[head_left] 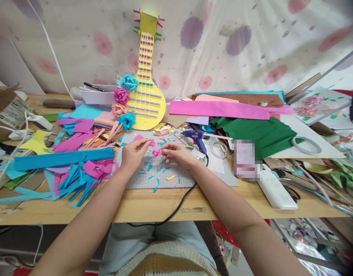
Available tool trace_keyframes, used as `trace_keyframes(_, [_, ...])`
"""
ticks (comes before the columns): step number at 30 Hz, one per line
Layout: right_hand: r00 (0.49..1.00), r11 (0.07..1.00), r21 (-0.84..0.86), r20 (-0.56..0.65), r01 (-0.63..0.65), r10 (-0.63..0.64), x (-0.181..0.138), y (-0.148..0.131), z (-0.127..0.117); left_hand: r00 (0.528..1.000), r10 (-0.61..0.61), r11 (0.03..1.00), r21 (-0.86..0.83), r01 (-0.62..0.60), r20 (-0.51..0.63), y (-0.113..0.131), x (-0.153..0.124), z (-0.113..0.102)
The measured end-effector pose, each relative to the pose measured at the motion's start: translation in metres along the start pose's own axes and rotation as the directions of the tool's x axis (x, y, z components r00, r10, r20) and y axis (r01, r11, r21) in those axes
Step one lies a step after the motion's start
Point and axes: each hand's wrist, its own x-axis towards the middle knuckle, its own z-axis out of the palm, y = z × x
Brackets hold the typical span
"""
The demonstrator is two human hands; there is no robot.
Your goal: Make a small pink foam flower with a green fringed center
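Observation:
Over the grey cutting mat (190, 180), my right hand (178, 154) pinches a small pink paper flower bud (157, 153) between thumb and fingertips. My left hand (134, 153) is closed in a pinch on a small pink paper piece (151, 143), a little left of and above the bud. Another pink scrap (139, 137) shows just behind the left fingers. Blue paper snippets (150, 166) and a yellow scrap (171, 178) lie scattered on the mat beneath. A blue glue gun (197, 138) rests beyond my right hand, its black cord running to the table's front edge.
A yellow paper guitar (149, 103) with paper flowers (121, 96) leans at the back. Blue and pink paper strips (64, 158) pile up on the left. Green crepe paper (257, 132), a tape ring (305, 145) and a white power bank-like block (277, 188) lie right.

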Motion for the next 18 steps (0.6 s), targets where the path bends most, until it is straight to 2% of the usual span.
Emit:
trace_keyframes(10, [0.989,0.974,0.211,0.139,-0.076,0.047,-0.0026,-0.003,-0.0099,0.999,0.043,0.999,0.033,-0.043,0.009,0.0017,0.0008,-0.0009])
trace_keyframes(14, [0.982,0.945,0.291,0.155,-0.152,0.11,-0.0031,-0.0058,-0.0074,0.999,0.027,0.999,0.017,-0.027,0.019,0.0018,0.001,-0.0001])
trace_keyframes(18, [0.986,0.93,0.342,0.143,-0.133,0.089,-0.0035,-0.007,-0.0047,1.0,0.009,1.0,-0.011,-0.009,0.011,0.003,0.0008,0.0009])
